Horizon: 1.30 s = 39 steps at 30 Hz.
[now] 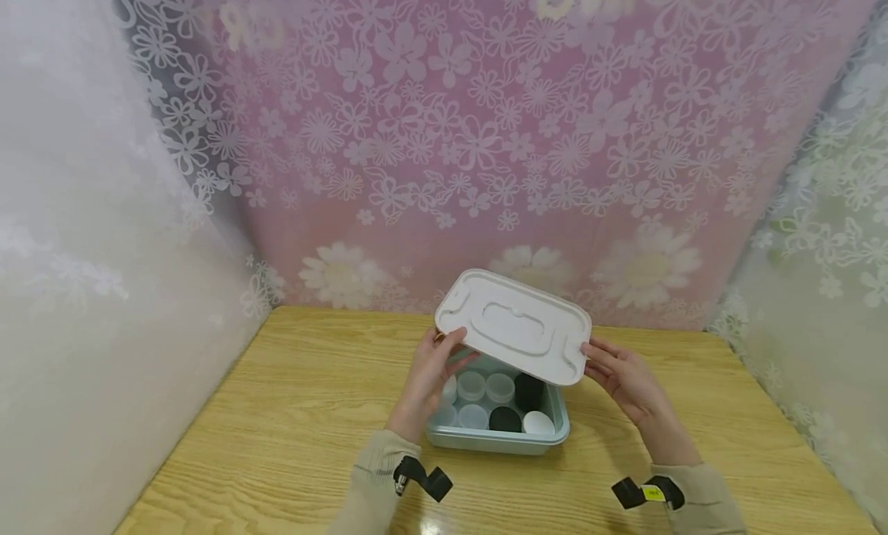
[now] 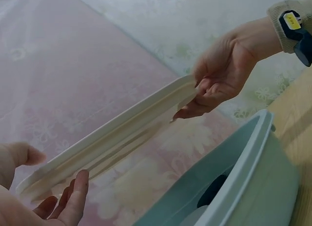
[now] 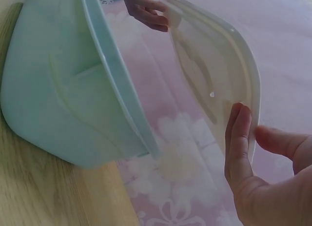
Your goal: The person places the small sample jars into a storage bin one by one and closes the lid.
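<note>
A white rectangular lid (image 1: 513,327) is held tilted above a pale blue-green plastic box (image 1: 496,442), its right end lower in the head view. My left hand (image 1: 428,371) grips the lid's left end, thumb on top and fingers beneath. At the other end, my right hand (image 1: 627,377) pinches the edge between thumb and fingers, as the right wrist view also shows. Inside the box stand several round containers: clear ones (image 1: 473,416), black ones (image 1: 505,419) and a white-topped one (image 1: 538,423). The lid hides the box's back right part.
The box stands on a wood-grain table (image 1: 312,412). A pink floral cloth (image 1: 472,134) hangs behind the table, with pale cloths (image 1: 104,288) at both sides. Each sleeve carries a black wrist camera mount (image 1: 423,477).
</note>
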{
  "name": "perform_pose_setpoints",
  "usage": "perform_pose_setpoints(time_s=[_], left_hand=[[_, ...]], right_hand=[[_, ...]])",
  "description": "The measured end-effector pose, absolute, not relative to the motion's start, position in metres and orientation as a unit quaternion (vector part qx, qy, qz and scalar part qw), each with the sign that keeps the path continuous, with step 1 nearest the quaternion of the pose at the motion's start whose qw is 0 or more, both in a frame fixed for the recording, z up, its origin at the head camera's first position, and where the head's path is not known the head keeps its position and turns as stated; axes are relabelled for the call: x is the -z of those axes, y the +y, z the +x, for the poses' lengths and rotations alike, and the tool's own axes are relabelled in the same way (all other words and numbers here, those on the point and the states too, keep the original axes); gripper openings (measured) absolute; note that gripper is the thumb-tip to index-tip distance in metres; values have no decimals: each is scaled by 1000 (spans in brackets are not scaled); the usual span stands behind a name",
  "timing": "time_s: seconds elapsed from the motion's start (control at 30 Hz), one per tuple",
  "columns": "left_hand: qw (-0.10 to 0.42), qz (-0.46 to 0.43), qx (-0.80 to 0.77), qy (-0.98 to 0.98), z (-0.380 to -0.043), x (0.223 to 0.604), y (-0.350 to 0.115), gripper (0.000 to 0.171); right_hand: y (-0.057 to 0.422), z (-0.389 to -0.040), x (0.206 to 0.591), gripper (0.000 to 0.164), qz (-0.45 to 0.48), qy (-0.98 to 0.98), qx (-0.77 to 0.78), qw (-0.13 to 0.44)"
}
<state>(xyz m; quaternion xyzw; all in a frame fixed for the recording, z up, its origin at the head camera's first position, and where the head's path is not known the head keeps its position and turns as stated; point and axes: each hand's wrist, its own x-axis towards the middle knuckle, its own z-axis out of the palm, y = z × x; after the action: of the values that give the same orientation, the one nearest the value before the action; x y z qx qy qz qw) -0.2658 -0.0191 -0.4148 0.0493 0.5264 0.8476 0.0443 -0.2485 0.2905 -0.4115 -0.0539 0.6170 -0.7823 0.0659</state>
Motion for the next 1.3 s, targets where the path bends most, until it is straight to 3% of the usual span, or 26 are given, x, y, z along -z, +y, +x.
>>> perform_pose_setpoints(time_s=[0.17,0.4,0.63,0.77,1.07,1.3], left_hand=[[41,17,-826,561,-274,413,-34,45],[65,21,-805,590,-283,415,-56,38],[101,61,-751,650,-284,415,-74,41],[104,69,-745,655,-284,414,-77,42],[83,68,-749,654,-284,412,-77,40],[55,50,-756,650,-283,408,-75,36]], right_hand=[[298,-248,411,20,-87,625,771,86],[306,-247,408,25,-135,645,744,113],[310,-248,406,57,-139,691,701,105],[309,-248,405,63,-141,707,685,99],[299,-246,402,66,-112,756,644,48],[292,-244,403,45,-119,776,619,-34]])
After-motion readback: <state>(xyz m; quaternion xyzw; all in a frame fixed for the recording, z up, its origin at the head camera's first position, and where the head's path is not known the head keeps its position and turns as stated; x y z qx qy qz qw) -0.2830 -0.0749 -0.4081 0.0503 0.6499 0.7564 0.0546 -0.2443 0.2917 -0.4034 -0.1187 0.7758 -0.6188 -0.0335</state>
